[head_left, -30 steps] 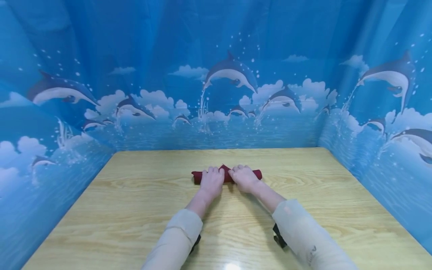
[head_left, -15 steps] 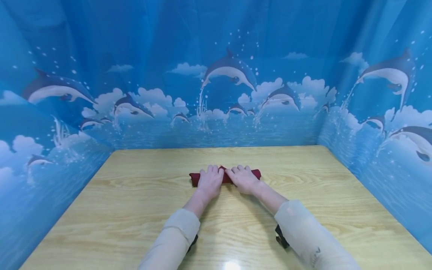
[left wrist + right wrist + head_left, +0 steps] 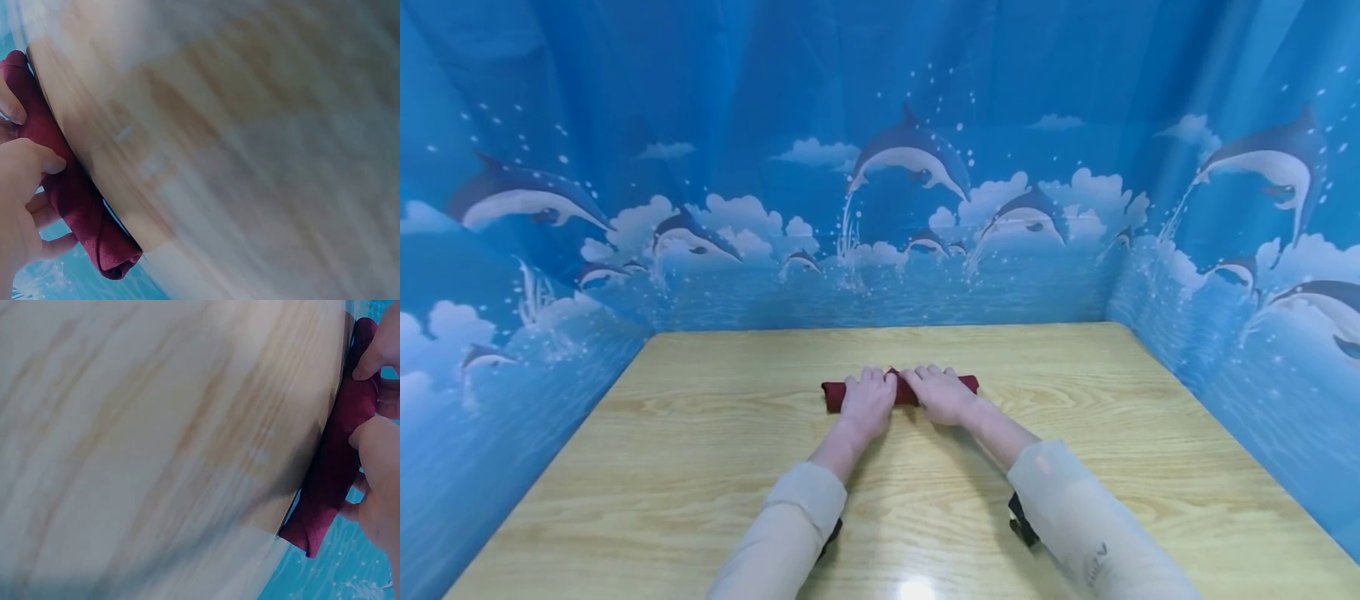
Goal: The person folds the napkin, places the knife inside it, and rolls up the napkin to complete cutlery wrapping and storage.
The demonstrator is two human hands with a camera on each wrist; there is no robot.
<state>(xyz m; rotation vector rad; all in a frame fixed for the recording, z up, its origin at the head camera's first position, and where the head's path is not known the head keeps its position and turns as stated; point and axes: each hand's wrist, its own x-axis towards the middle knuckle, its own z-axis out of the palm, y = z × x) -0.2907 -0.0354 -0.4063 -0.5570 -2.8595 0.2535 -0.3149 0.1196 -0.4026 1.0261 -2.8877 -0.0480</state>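
Observation:
A dark red rolled-up cloth [image 3: 907,394] lies crosswise on the wooden table, toward its far side. My left hand [image 3: 868,403] grips the roll left of its middle, thumb on the near side and fingers over the far side. To the right of the middle, my right hand [image 3: 942,397] holds it the same way. Between the two thumbs a small pointed corner of fabric peeks up. In the left wrist view the roll's left end [image 3: 115,253] shows its wrapped layers. The right wrist view shows its right end [image 3: 306,534] sticking out past the fingers.
Pale wood-grain table [image 3: 700,500] stretches around the hands on all sides. A blue curtain [image 3: 760,283] printed with dolphins and clouds encloses its back and both sides. Black wrist straps [image 3: 1022,521] show below the light sleeves [image 3: 801,508].
The pointed cloth corner between the hands has shrunk from sight, and the right thumb has moved over that spot. Both hands keep their hold on the roll. The head view has shifted slightly.

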